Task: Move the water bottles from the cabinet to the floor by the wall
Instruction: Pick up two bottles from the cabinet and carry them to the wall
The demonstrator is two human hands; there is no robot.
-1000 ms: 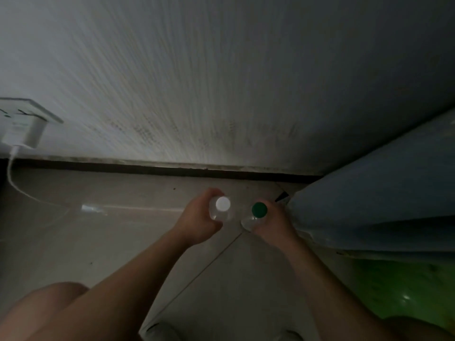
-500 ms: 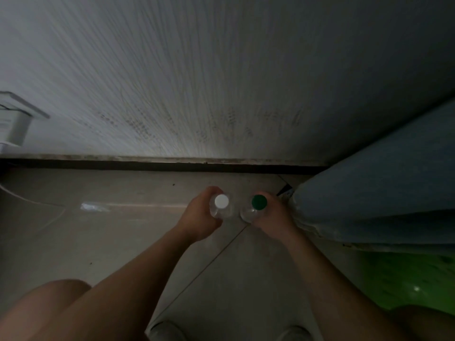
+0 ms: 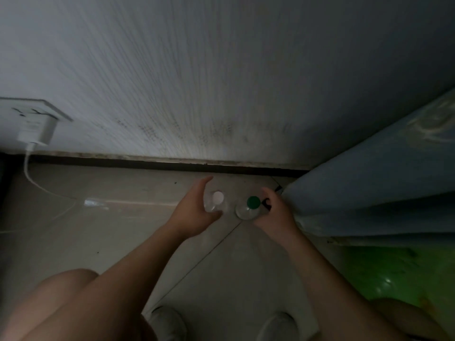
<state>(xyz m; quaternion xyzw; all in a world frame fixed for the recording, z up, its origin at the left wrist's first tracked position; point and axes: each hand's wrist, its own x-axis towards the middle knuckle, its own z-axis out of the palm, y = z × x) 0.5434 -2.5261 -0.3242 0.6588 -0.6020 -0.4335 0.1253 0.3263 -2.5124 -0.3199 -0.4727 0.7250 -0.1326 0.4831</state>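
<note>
Nearest, we note two pale shoes (image 3: 167, 321) on the tiled floor (image 3: 123, 230). Beyond them the left hand (image 3: 194, 212) lies against the white-capped bottle (image 3: 214, 201), its fingers (image 3: 203, 184) stretched straight along the bottle's left side, released rather than clasped. The right hand (image 3: 275, 215) sits beside the green-capped bottle (image 3: 248, 207), fingers curved at its right flank; we cannot tell whether they grasp it. Both bottles stand upright on the floor, just beside each other, near the dark skirting (image 3: 147, 163) at the foot of the wall (image 3: 221, 82). A blue cloth (image 3: 369, 188) hangs just right of the right hand. Far left, a white charger (image 3: 37, 131) sits in a wall socket.
</note>
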